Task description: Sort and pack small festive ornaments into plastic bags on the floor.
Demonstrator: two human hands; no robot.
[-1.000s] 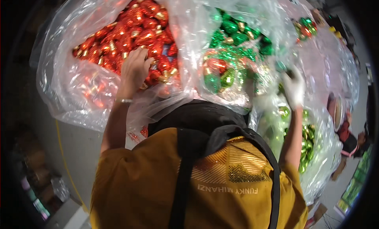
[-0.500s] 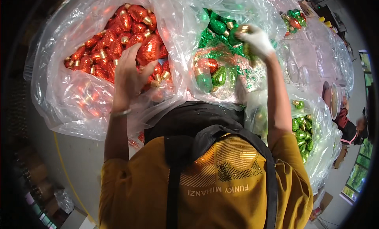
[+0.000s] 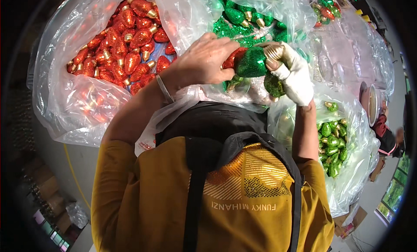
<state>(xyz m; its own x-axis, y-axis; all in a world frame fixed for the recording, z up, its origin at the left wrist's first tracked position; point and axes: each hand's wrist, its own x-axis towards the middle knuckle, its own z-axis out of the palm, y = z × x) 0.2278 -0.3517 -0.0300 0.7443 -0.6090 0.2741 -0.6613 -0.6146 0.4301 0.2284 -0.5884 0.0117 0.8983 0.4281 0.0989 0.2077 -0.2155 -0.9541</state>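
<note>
Your right grip point(image 3: 294, 71) pinches a green bulb point(image 3: 252, 63) by its gold cap point(image 3: 273, 51); your left grip point(image 3: 206, 58) curls around a red bulb point(image 3: 233, 57).

"What colours we got?"
"Sparkly red bulb ornaments point(image 3: 132, 60) with gold caps point(image 3: 151, 13), a glittery deep-green bulb ornament point(image 3: 251, 64), lime-green bulb ornaments point(image 3: 333, 142). Far pile point(image 3: 326, 12) looks red-and-green mixed, bit small to tell."
"And the shirt point(image 3: 130, 200)?"
"Mustard, gold stripes, dark dots."
</note>
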